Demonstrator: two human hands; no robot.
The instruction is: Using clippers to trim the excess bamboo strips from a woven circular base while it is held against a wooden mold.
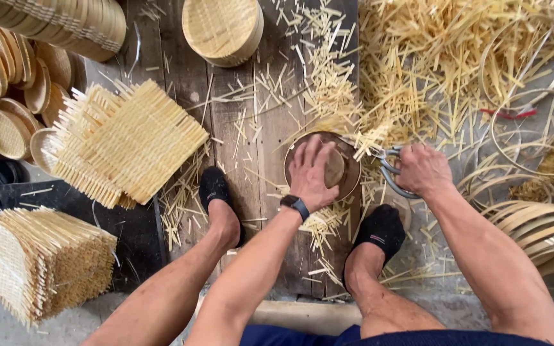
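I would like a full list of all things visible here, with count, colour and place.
round mould: one, brown, centre, under left hand
shears: one pair, grey metal, in right hand
woven bamboo mats: one stack, pale yellow, left
second mat stack: one, pale yellow, bottom left
finished baskets: many, tan, top left
round basket stack: one, tan, top centre
bamboo offcuts: many, yellow, top right
bamboo hoops: several, tan, right
plank floor: brown
socks: two, black
wristwatch: black, left wrist
left hand
right hand

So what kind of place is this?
Probably a bamboo basket workshop. Square woven mats lie stacked on the floor, finished round trays are piled nearby, and cut bamboo strips lie scattered around the person's shears.
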